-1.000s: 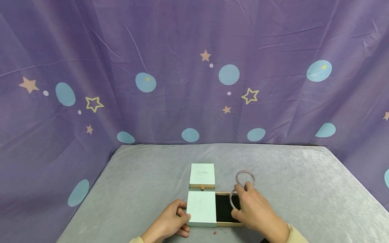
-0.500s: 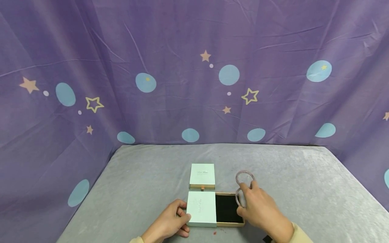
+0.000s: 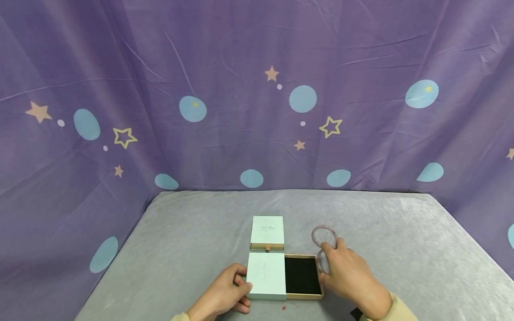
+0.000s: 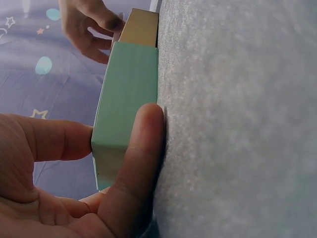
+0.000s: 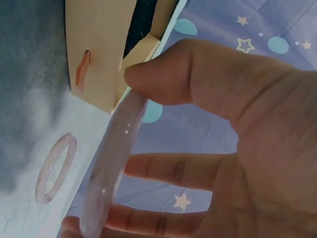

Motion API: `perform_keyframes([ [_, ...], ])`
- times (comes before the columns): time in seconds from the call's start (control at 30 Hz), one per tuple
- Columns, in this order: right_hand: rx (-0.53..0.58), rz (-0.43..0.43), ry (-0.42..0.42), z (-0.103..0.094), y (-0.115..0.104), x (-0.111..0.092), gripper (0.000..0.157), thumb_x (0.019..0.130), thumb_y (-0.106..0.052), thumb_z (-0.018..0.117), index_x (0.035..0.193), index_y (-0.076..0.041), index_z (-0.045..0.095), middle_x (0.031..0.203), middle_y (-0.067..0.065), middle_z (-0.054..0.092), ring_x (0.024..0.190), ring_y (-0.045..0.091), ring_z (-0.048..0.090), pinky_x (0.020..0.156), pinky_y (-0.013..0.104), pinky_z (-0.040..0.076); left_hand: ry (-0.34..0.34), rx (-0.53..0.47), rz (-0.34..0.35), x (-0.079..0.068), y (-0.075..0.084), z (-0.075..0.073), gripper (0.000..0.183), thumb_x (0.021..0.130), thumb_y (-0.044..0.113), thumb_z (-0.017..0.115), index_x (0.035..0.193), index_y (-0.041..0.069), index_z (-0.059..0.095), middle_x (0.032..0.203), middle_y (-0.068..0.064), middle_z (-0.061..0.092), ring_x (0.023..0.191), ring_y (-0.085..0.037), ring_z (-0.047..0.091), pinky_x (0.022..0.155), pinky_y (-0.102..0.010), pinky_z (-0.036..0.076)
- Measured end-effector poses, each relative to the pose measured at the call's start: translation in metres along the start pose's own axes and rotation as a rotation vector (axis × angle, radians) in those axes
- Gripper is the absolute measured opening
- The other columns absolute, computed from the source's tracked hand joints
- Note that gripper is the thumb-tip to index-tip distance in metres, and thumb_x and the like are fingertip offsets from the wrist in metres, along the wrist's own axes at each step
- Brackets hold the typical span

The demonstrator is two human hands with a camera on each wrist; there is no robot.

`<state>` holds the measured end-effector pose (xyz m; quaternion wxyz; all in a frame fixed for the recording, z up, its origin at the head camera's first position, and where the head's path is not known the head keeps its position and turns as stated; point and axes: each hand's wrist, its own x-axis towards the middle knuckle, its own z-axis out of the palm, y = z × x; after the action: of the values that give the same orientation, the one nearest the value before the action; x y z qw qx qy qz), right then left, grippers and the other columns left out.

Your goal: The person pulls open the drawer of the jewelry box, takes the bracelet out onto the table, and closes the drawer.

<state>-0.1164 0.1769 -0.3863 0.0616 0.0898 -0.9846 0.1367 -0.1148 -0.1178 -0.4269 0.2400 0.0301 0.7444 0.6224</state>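
My left hand [image 3: 225,289] grips the closed end of a mint-green box sleeve [image 3: 267,276], fingers and thumb about its corner, as the left wrist view [image 4: 124,84] shows. From the sleeve's right side sticks a gold drawer [image 3: 304,296] with a black lining. Beside the drawer's right end, my right hand [image 3: 349,272] holds a translucent pinkish bangle [image 5: 113,158] on edge between thumb and fingers. A second bangle [image 3: 313,236] lies flat on the cloth just beyond that hand. In the right wrist view, an orange pull tab [image 5: 82,69] shows on the drawer's end.
Behind the opened box stands a smaller mint-green box [image 3: 267,232], its drawer pushed in and a small orange tab facing me. Grey cloth [image 3: 192,240] covers the table. A purple curtain [image 3: 225,147] closes off the back and sides.
My right hand has carried its bangle rightward, from over the black lining to beside the drawer's right end. My left hand and both boxes have stayed put.
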Motion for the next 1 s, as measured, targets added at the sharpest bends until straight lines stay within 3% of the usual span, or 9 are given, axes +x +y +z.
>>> perform_keyframes([
  [0.53,-0.017,-0.002,-0.067,0.004,0.007,0.000,0.059,0.059,-0.027,0.086,0.107,-0.004,0.062,0.088,0.016,0.051,0.065,0.030,0.057,0.052,0.044,0.049,-0.004,-0.009,0.005,0.000,-0.001,0.000,0.039,0.089,0.001,0.061,0.120,-0.011,0.040,0.084,-0.015,0.051,0.059,-0.021,0.062,0.055,-0.037,0.059],
  [1.0,-0.033,-0.013,-0.076,0.009,0.013,0.001,0.048,0.058,-0.024,0.080,0.097,-0.006,0.060,0.082,0.014,0.048,0.061,0.030,0.055,0.049,0.043,0.046,-0.006,-0.008,0.010,0.000,-0.002,0.000,0.039,0.089,0.002,0.061,0.120,-0.011,0.040,0.084,-0.015,0.051,0.059,-0.022,0.062,0.055,-0.037,0.059],
])
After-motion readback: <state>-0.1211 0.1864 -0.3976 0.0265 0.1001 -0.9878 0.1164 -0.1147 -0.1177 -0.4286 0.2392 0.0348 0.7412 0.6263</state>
